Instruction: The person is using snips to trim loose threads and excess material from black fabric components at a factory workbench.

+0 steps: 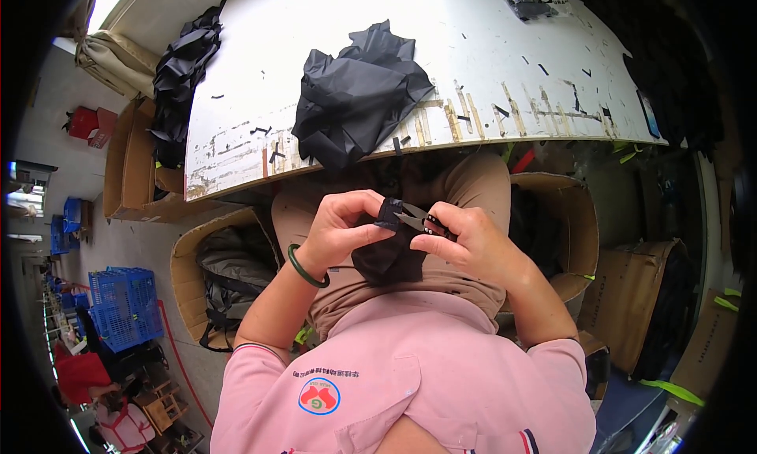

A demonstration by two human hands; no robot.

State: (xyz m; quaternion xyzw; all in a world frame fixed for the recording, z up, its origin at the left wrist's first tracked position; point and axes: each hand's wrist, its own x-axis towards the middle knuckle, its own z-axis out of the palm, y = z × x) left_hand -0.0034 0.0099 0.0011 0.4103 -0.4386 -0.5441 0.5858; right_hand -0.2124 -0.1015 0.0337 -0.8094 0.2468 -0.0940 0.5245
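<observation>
Above my lap, my left hand (344, 227) pinches the edge of a piece of black fabric (386, 257), whose lower part hangs down over my legs. A dark green bangle circles that wrist. Small thread snips (412, 219) are in my right hand (471, 237), their pointed metal blades directed left and touching or nearly touching the fabric edge. My fingers cover most of the snips' dark handle. Ahead of both hands, a crumpled black cloth (355, 91) lies on the white table (260, 60) and droops over its near edge.
Black scraps and tape strips dot the tabletop. A clear plastic bag (536, 1) lies at the far right. Cardboard boxes stand left (189, 273) and right (579, 225) of my legs, the left one holding dark fabric. Blue crates (126, 308) and people are farther left.
</observation>
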